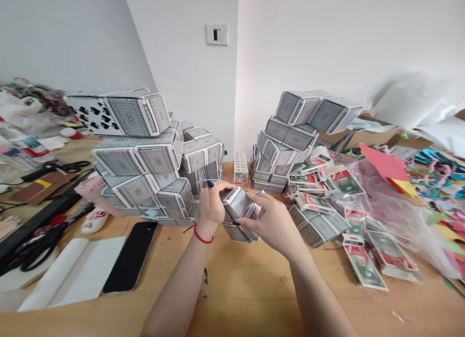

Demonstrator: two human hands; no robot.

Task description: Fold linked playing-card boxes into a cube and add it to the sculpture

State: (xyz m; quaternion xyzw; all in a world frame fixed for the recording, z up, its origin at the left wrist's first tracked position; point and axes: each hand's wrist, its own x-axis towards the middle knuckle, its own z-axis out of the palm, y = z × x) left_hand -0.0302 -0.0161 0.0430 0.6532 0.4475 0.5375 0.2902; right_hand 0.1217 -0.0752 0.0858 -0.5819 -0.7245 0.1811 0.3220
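Where the left grip (210, 208) and the right grip (274, 225) meet, both pinch one small grey box (240, 205), fingers pressed on its sides, over the table (247, 288). Left of the grips: a stack of grey boxes (145, 157), a black phone (131, 257), white paper (72, 274), scissors (36, 245). Right of the grips: a second stack (298, 128) and flat red-and-green packs (363, 264).

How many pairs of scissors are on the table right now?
2. One pair of scissors lies far left, by the brown card; the second pair lies nearer, left of the white sheets. Clutter may hide more.
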